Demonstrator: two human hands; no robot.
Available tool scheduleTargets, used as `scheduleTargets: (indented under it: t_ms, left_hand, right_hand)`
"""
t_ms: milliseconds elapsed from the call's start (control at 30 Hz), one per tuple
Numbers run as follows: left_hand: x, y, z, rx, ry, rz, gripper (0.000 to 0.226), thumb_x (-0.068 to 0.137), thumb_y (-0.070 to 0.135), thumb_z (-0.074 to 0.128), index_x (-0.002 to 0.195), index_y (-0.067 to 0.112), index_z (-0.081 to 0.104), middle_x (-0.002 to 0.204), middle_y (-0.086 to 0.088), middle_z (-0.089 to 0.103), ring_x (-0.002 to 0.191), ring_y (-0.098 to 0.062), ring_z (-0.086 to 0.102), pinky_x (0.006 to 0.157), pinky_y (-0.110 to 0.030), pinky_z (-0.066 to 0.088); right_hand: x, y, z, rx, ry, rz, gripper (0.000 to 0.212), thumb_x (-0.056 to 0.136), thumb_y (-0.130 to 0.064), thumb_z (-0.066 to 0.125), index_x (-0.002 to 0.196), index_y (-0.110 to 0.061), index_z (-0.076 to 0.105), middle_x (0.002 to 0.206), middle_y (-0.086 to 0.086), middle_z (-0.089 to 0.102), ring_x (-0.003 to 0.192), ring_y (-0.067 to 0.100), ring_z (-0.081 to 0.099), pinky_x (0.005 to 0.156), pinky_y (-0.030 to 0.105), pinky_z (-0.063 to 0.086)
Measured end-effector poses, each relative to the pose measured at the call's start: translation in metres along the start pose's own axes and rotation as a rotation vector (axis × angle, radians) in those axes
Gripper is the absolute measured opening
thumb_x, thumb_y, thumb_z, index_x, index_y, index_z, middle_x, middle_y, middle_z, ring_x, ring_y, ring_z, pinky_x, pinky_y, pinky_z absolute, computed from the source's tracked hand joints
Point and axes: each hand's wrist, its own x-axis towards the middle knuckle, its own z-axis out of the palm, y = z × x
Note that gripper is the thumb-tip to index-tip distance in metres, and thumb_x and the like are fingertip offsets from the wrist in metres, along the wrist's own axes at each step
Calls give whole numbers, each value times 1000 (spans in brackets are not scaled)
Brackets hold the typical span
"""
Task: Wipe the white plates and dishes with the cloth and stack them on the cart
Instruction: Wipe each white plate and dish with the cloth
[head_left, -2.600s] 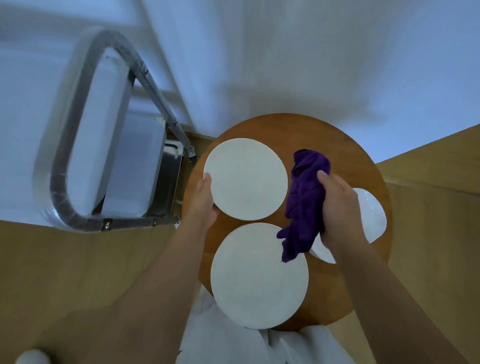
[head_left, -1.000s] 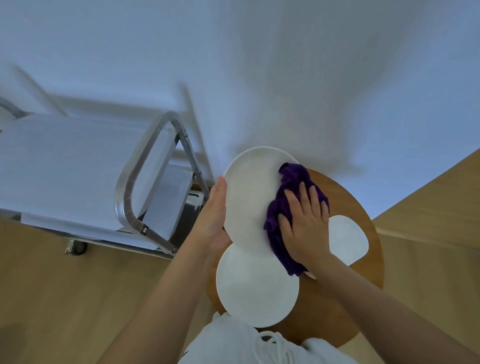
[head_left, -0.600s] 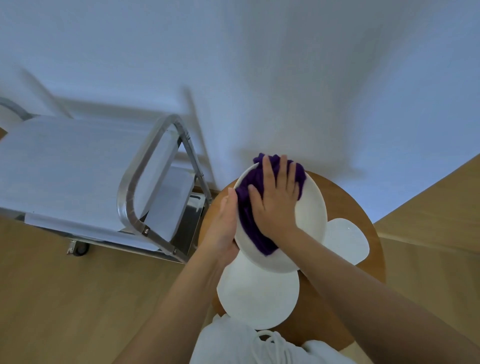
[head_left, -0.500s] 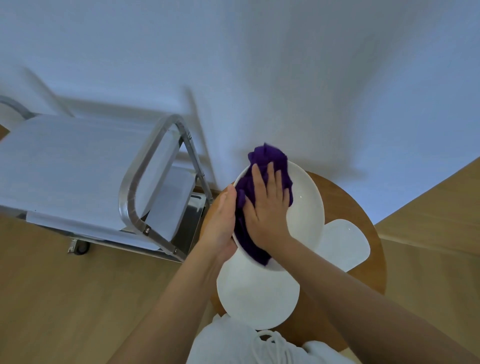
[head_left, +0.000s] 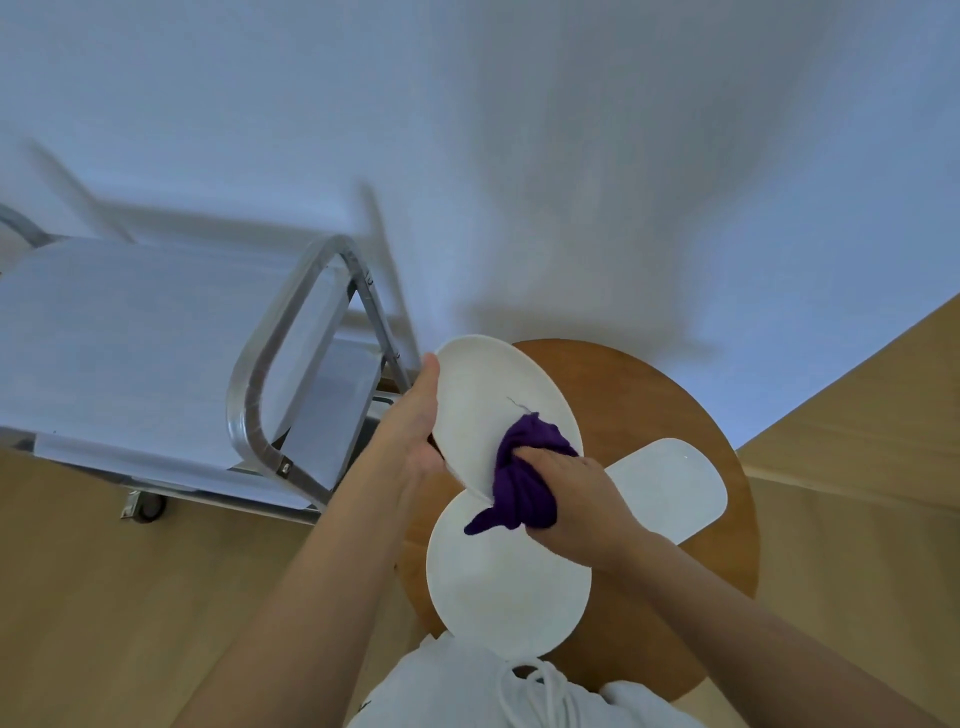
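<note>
Plate (head_left: 483, 395) tilted, gripped by L hand (head_left: 415, 421) | R hand (head_left: 566, 488) bunches cloth (head_left: 519, 478) on it | 2 dishes on table (head_left: 649, 395)

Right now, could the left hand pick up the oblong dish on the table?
Probably not: the left hand grips the lifted plate, and the right hand with the cloth lies between it and the dish.

Both forearms are bare to the near edge of view, no sleeves, watch or rings showing on the left hand (head_left: 415, 431) or the right hand (head_left: 574, 499). Near, a white garment (head_left: 447, 691) covers the torso, with a white drawstring (head_left: 524, 686) looped at its front.
</note>
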Motion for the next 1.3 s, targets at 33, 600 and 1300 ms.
scheduleTargets:
  t_ms: [33,600,1300]
  left_hand:
    - [1,1,0,-6,33,-5,61,88,66,44,117,16,62,109,-13,69,99,-33,65,71,-45,55]
    - [16,-28,-38,15,135,139,50,93,61,41,97,22,73,90,-5,76,83,-26,73,70,-41,59]
    - [-15,-29,13,766,198,988,48,100,42,40,54,33,46,44,19,49,40,7,44,39,-5,31]
  right_hand:
    - [-1,-2,-2,78,26,31,50,73,-19,73,120,-19,55,101,-7,65,91,11,61,79,25,49]
    - [-6,5,-42,1795,276,646,41,64,-8,65,104,-16,60,78,2,73,65,18,71,52,29,55]
    - [46,-61,-18,618,522,323,52,84,-47,41,134,-33,37,126,-17,45,111,1,44,95,22,39]
